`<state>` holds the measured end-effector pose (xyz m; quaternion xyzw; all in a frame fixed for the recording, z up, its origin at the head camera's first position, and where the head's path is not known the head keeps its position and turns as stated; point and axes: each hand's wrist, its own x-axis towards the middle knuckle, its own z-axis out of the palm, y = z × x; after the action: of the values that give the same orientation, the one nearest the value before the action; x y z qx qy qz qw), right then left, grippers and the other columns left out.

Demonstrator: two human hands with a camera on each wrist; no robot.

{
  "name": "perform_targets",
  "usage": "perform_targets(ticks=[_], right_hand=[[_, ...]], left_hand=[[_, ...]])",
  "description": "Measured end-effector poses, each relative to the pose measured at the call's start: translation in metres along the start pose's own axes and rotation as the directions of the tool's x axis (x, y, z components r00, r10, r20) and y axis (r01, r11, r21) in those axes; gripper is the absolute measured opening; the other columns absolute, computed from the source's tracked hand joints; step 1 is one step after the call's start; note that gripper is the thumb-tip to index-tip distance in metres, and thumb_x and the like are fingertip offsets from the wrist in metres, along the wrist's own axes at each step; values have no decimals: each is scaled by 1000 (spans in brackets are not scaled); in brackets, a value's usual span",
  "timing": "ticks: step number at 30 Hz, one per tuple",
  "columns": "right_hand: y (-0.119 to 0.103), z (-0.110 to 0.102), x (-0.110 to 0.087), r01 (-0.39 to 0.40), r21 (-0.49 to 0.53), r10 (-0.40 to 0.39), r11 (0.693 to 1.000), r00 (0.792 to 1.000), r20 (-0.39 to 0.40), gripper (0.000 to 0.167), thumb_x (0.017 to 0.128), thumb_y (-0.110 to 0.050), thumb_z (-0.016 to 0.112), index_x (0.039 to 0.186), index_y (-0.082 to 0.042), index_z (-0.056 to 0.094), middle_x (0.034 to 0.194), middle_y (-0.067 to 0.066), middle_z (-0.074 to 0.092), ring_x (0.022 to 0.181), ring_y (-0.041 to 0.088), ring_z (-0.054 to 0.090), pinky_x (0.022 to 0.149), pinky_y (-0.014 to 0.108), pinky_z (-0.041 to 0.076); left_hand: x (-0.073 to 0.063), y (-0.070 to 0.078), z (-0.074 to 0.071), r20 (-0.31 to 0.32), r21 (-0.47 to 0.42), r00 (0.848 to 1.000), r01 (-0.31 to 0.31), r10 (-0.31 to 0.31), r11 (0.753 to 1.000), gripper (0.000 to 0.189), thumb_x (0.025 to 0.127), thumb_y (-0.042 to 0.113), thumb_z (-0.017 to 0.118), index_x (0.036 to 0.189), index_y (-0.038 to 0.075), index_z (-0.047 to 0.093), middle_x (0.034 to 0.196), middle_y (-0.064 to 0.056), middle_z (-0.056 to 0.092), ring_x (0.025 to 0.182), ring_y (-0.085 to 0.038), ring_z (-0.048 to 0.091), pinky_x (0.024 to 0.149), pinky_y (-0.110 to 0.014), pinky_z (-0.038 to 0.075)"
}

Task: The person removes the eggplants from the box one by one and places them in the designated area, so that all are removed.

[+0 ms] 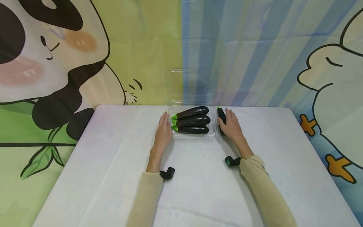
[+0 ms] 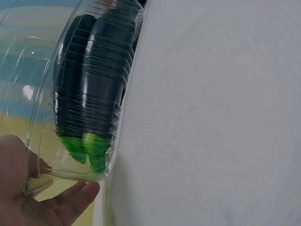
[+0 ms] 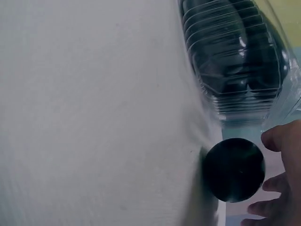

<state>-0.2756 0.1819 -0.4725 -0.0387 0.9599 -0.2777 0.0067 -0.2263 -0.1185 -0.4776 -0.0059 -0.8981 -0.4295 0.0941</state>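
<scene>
My extended left fingers [image 1: 163, 121] touch the box [image 1: 195, 136], seemingly steadying it; my spread right fingers [image 1: 233, 119] flank the loose eggplant [image 1: 221, 114].

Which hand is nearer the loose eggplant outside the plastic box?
Right. The right hand is at the loose eggplant, partly covering it in the head view; the left hand is across the plastic box, by its opposite end.

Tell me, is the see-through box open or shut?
Open. In the head view, its clear lid stands up behind the clear box, so nothing covers the three eggplants inside from above.
</scene>
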Motion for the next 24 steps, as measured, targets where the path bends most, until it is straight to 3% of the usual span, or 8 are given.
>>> perform_targets(ticks=[6, 11, 17, 21, 24], right_hand=[[-9, -4, -1, 137, -19, -138, 990, 978, -155, 63, 97, -26, 50, 148, 4, 30, 154, 32, 24, 145, 49, 17, 120, 58, 16], [-18, -10, -3, 163, 1, -161, 987, 973, -168, 61, 96, -21, 53, 147, 4, 33, 153, 31, 27, 144, 48, 22, 118, 59, 21], [-44, -22, -6, 271, 97, -268, 958, 962, -46, 63, 97, -25, 55, 150, -3, 31, 155, 22, 31, 144, 41, 28, 116, 58, 27], [-67, -30, -9, 336, 151, -346, 930, 937, 52, 61, 98, -25, 54, 151, -7, 31, 154, 18, 36, 143, 37, 33, 115, 56, 30], [-82, -33, -10, 394, 151, -412, 907, 904, 112, 60, 99, -26, 54, 151, -7, 31, 153, 16, 39, 141, 35, 36, 113, 55, 34]], left_hand=[[-1, -1, -3, -2, 3, 1000, 12, -12, 1000, 45, 103, 8, 33, 147, 0, 36, 160, -7, 26, 145, -28, 32, 118, -43, 31], [-2, -1, -3, 5, -2, 1000, 5, -5, 1000, 45, 103, 8, 32, 147, 0, 35, 160, -9, 26, 145, -29, 32, 118, -43, 31], [0, -2, 0, 4, 9, 1000, 1, -1, 1000, 45, 104, 9, 31, 147, 1, 35, 160, -7, 26, 145, -28, 33, 118, -42, 32], [0, -1, 0, 5, 3, 1000, 3, -3, 1000, 45, 104, 10, 31, 147, 1, 35, 160, -7, 26, 145, -28, 32, 118, -42, 31], [0, 1, 0, 1, -4, 1000, 2, -2, 1000, 45, 104, 9, 32, 147, 1, 36, 160, -7, 26, 145, -28, 32, 118, -43, 32]])
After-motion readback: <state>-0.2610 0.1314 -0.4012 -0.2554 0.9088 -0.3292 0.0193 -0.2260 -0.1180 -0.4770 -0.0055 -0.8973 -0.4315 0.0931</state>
